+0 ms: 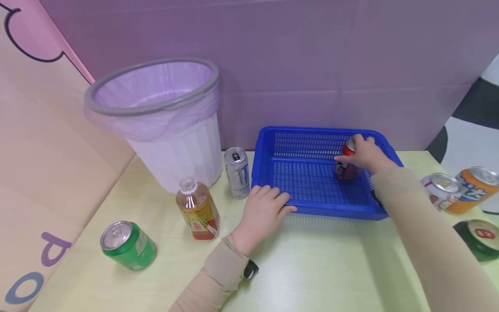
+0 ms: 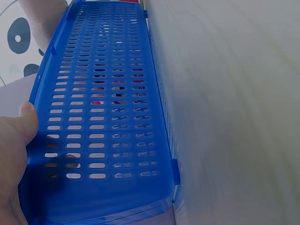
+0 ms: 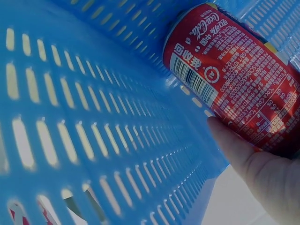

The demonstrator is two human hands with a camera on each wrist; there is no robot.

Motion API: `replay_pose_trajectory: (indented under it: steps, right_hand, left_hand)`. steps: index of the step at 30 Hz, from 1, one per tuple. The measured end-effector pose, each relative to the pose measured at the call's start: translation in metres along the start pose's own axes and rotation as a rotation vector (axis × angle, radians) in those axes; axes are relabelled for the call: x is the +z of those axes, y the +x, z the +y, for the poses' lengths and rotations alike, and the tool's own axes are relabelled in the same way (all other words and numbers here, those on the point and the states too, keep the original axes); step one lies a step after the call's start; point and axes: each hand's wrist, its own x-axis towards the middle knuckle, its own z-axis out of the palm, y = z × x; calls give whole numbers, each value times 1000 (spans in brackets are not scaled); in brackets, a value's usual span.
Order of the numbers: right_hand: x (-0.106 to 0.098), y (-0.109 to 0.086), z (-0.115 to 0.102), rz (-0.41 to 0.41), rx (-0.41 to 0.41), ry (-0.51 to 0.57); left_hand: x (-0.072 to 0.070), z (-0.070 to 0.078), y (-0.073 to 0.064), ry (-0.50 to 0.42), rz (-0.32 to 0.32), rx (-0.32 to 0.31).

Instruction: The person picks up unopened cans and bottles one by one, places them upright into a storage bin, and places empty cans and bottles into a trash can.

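A red Coca-Cola can [image 1: 347,167] stands inside the blue plastic basket [image 1: 312,207], toward its right end. My right hand [image 1: 364,154] grips the can near its top, the thumb along its side; in the right wrist view the thumb [image 3: 248,154] lies against the red can [image 3: 229,75]. At the basket's front left corner, my left hand [image 1: 265,210] holds the rim. The left wrist view shows its thumb [image 2: 29,121] over the rim of the slotted basket wall [image 2: 105,136], with the fingers mostly hidden behind it.
A white bin [image 1: 183,147] with a purple liner stands at the back left. Near it are a silver Monster can [image 1: 238,175], a tea bottle [image 1: 199,212] and a green can [image 1: 130,247]. Several cans, including an orange Fanta can [image 1: 473,188], stand to the basket's right.
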Motion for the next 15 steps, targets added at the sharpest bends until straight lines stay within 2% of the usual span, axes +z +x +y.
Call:
replay_pose_trajectory:
  steps: [8,15]
  right_hand:
    - [2,2,-1,22,8,-10]
    - [-1,-1,2,4,0,-1]
  left_hand:
    - [-1,-1,0,-3,9,1]
    - [-2,1,1,-6,0,2]
